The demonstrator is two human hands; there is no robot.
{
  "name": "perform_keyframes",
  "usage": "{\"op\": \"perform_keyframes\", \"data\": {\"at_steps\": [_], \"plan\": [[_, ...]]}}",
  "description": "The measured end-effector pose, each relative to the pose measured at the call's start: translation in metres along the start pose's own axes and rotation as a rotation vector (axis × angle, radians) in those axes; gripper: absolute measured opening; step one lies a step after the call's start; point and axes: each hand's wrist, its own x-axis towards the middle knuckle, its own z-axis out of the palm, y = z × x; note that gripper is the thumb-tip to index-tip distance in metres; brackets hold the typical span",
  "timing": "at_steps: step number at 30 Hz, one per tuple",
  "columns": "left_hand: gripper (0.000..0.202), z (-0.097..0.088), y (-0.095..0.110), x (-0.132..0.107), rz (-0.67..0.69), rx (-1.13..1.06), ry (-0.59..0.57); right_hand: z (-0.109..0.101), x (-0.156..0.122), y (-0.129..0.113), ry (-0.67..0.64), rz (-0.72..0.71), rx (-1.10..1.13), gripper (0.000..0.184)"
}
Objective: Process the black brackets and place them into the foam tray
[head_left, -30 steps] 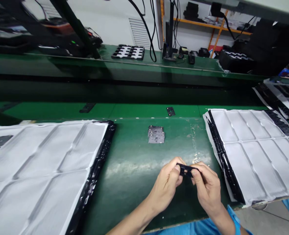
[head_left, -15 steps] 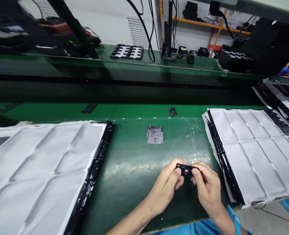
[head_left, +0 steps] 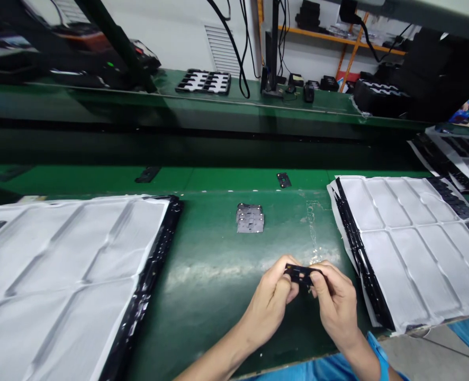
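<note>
Hands (head_left: 269,297) pinched on black part (head_left: 299,274) — loose dark piece (head_left: 283,180) on green strip (head_left: 226,180) shifted rightward.

Near desk (head_left: 195,328) well lit, light soft and diffuse; pale glare band across its green surface, left of the hands (head_left: 340,304). Left white sheet (head_left: 111,312) bright, low contrast; sharp glints along its black edge (head_left: 149,286). Recess behind (head_left: 218,153) dim, almost black. Equipment upper left (head_left: 91,58) smeared, stretched toward the frame edge. Held black part (head_left: 297,273) dark, slightly soft; fine detail unreadable.
</note>
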Motion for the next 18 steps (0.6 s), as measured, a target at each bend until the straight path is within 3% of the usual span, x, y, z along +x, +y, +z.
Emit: {"op": "perform_keyframes", "data": {"at_steps": [5,9,13,18], "plan": [[0.017,-0.014,0.006,-0.001,-0.024,0.102,-0.109,-0.006,0.003,0.005,0.003,0.067,0.013,0.026],[0.021,-0.023,0.015,0.002,0.060,0.260,-0.030,-0.010,0.005,0.005,-0.063,0.113,0.051,0.020],[0.027,-0.020,0.013,0.006,0.084,0.227,0.048,-0.010,0.005,0.000,-0.131,0.154,0.105,0.020],[0.031,-0.014,0.010,0.006,0.015,0.144,0.027,-0.004,0.004,0.000,-0.014,0.165,0.128,0.018]]}}
